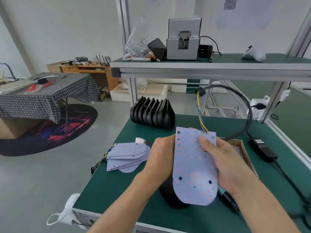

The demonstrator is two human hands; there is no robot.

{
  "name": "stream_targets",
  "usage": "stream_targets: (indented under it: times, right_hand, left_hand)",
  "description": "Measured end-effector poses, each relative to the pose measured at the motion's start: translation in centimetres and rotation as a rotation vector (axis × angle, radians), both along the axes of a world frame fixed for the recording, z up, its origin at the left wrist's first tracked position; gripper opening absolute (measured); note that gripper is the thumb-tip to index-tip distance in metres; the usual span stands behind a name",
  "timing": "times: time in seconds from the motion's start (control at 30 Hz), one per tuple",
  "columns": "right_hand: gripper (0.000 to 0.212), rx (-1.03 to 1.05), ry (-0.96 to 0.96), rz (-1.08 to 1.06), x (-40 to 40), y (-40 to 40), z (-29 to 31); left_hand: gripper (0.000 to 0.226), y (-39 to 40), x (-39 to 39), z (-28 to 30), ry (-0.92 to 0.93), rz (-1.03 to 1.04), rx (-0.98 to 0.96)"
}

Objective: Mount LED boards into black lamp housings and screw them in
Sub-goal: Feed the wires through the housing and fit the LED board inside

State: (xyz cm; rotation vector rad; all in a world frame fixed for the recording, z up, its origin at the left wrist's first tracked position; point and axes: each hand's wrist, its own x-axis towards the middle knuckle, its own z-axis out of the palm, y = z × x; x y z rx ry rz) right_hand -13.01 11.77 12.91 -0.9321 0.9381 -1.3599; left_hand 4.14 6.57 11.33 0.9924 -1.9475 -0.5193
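One pale lilac LED board with a rounded end and rows of red and orange dots is held up between two hands, the left grip on its left edge and the right grip on its right. One glossy black lamp housing lies directly under that board. Left of the left grip sits one fanned stack of the same lilac boards; roughly six or seven edges show, the exact count unclear. Beyond both grips stands one row of black ribbed lamp housings, about eight. Just right of the right grip is one open cardboard box of small silver screws, too many to count.
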Motion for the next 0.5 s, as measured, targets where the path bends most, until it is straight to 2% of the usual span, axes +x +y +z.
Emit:
stream_targets:
  times: [0.03,0.1,0.17,0.2,0.27,0.33,0.37,0.43,0.5]
  right_hand:
    - [0.032,-0.005,0.015,-0.05,-0.3,-0.1,0.2]
    - [0.027,-0.032,0.025,-0.142,-1.3,-0.6,0.1]
    - [0.024,-0.034,0.006,-0.204,-2.7,-0.9,-0.1]
    - [0.023,-0.024,0.0,-0.214,-3.3,-1.1,-0.2]
    - [0.022,0.005,0.029,-0.196,-4.4,-1.3,-0.7]
    - [0.022,0.023,0.065,-0.183,-5.1,-1.5,-1.1]
    - [0.024,0.03,0.077,-0.183,-5.3,-1.6,-1.3]
    - [0.025,0.04,0.105,-0.174,-5.5,-1.7,-1.5]
    - [0.024,0.053,0.15,-0.156,-5.6,-1.6,-1.6]
  left_hand:
    - [0.028,0.0,-0.2,-0.4,0.006,-0.008,0.004]
    - [0.018,0.2,-0.2,-1.5,0.11,0.014,0.133]
    - [0.013,0.2,0.7,-3.4,0.218,0.198,0.215]
    - [0.014,-0.1,1.5,-4.5,0.176,0.328,0.228]
    - [0.027,-0.9,3.1,-6.8,-0.102,0.504,0.351]
    - [0.049,-1.5,3.9,-8.8,-0.344,0.484,0.542]
    - [0.059,-1.8,3.9,-9.6,-0.365,0.437,0.622]
    - [0.064,-2.3,3.7,-10.3,-0.217,0.34,0.759]
    - [0.047,-2.9,3.3,-10.6,-0.039,0.272,0.865]
